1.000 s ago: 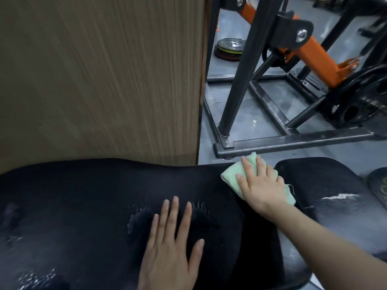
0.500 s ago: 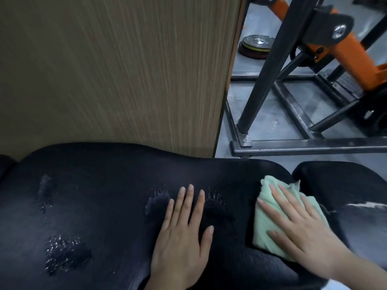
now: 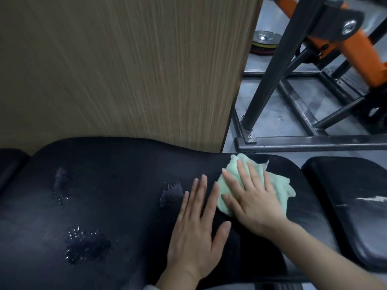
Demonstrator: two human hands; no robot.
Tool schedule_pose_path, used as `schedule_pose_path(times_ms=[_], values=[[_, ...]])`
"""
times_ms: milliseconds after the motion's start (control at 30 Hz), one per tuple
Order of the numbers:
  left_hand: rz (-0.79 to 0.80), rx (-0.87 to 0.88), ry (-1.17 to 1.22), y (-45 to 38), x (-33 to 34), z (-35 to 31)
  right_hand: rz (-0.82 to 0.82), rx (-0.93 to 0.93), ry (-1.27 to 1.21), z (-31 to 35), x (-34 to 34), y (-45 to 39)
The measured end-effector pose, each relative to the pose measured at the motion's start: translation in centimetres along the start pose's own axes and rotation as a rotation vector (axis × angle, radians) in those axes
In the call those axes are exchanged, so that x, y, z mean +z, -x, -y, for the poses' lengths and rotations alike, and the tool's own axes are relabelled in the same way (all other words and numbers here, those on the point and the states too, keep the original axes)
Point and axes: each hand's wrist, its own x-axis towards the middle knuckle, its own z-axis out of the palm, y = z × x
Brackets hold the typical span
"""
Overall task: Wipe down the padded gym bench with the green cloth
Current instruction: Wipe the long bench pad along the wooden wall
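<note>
A black padded gym bench (image 3: 109, 197) fills the lower part of the view, with several wet patches on its surface. The pale green cloth (image 3: 278, 185) lies crumpled on the right part of the long pad. My right hand (image 3: 251, 197) presses flat on the cloth with straight, spread fingers. Just to its left, my left hand (image 3: 199, 225) rests flat on the bare pad, fingers straight. A second, shorter black pad (image 3: 351, 206) with a white tear sits to the right across a narrow gap.
A wood-grain panel (image 3: 125, 70) stands right behind the bench. To the right, a dark steel machine frame (image 3: 310, 141) with an orange arm (image 3: 356, 49) sits on the grey floor. Weight plates (image 3: 265, 43) are stacked farther back.
My right hand has slid the cloth across the pad, first toward me and then leftward and away, close beside my left hand. The view has shifted left, showing more wet patches.
</note>
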Motion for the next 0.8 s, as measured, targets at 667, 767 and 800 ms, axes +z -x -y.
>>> schedule_pose_path(times_ms=[667, 767, 800], values=[[0.052, -0.368, -0.297, 3.7, -3.5, 10.0, -0.114, 0.086, -0.133, 12.2, 0.6, -3.0], [0.047, -0.361, -0.306, 3.7, -3.3, 10.2, -0.056, 0.167, -0.101, 7.0, 0.9, -0.6], [0.046, -0.362, -0.309, 3.7, -3.3, 10.1, -0.032, 0.249, -0.079, 5.1, 0.2, 0.1]])
